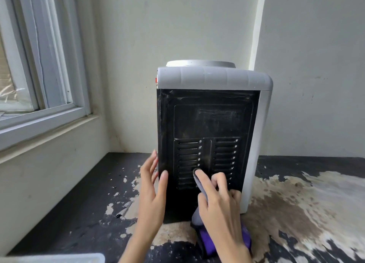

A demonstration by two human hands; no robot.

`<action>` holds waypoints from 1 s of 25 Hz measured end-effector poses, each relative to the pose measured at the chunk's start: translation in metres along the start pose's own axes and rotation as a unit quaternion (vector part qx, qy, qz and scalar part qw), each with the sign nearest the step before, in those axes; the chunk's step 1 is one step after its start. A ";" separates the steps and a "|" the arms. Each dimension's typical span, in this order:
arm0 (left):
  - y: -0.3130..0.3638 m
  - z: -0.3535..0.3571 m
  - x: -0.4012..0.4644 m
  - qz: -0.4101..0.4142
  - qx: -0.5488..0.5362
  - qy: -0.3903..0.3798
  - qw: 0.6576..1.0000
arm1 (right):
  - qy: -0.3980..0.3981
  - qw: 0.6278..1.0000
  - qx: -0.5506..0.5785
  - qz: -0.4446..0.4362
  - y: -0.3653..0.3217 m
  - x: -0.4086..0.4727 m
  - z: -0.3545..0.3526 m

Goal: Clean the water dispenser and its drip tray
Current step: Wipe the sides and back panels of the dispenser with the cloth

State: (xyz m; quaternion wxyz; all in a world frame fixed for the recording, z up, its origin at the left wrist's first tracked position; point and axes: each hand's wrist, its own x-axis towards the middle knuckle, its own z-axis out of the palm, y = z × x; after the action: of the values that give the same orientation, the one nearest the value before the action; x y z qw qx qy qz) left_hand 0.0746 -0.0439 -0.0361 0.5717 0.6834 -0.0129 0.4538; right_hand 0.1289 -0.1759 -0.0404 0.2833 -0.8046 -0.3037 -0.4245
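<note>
While the dispenser [215, 124] stands on the worn black counter [69, 213] with its black back panel [209, 114] turned toward me, my right hand [219, 201] holds a grey and purple cloth [199, 185]. My index finger is stretched out with the grey part wrapped over its tip and pressed into the left bank of vent slots [187, 160], low on the panel; my other fingers are curled around the cloth, whose purple part bunches beneath my palm on the counter. My left hand [154, 189] lies with straight fingers against the dispenser's near left edge, gripping nothing. A window [33, 65] is at far left.
</note>
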 end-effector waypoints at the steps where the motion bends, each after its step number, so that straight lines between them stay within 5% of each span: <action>1: -0.010 -0.002 -0.011 -0.015 -0.004 0.001 1.000 | 0.003 1.000 -0.011 0.003 -0.002 0.000 0.000; 7: -0.029 -0.014 -0.022 -0.037 0.025 -0.023 0.999 | -0.005 0.998 0.026 0.053 -0.008 -0.002 0.004; 15: -0.033 -0.017 -0.020 -0.034 0.036 -0.019 0.999 | 0.042 0.999 -0.017 0.002 0.008 -0.010 0.003; 25: -0.034 -0.016 -0.021 -0.023 0.019 -0.020 0.999 | -0.041 0.998 -0.037 0.013 -0.011 -0.014 0.008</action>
State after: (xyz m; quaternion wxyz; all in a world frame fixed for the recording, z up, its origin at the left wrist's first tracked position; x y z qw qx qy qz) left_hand 0.0707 -0.0307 -0.0768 0.5682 0.7036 0.0000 0.4267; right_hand 0.1184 -0.1668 -0.0542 0.2460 -0.8352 -0.2884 -0.3984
